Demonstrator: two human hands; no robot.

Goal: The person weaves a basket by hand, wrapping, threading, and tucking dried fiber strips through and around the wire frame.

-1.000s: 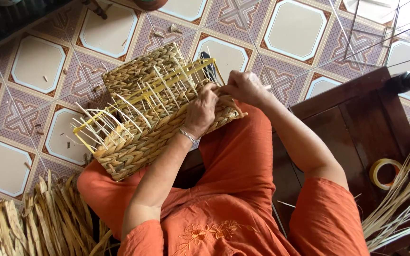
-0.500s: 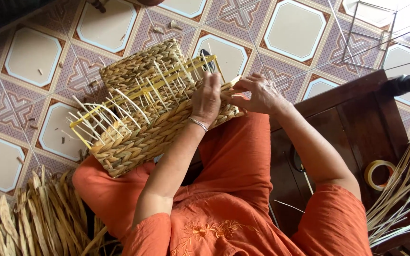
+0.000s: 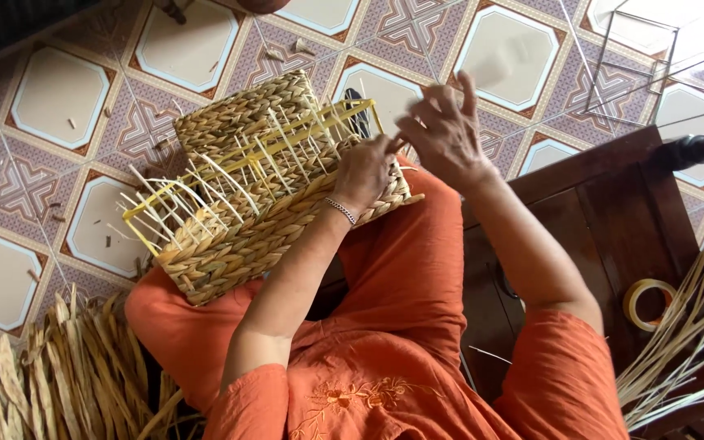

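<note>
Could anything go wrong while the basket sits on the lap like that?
The woven basket lies tilted on the knee, steadied mainly by the left hand, so it might slide toward the tiled floor. The right hand is blurred close to the thin pale spokes, whose loose ends could poke a finger or snap.

Patterned floor tiles (image 3: 59, 106), tape roll (image 3: 647, 303), dark wooden bench (image 3: 613, 220), wire frame (image 3: 641, 65)
</note>
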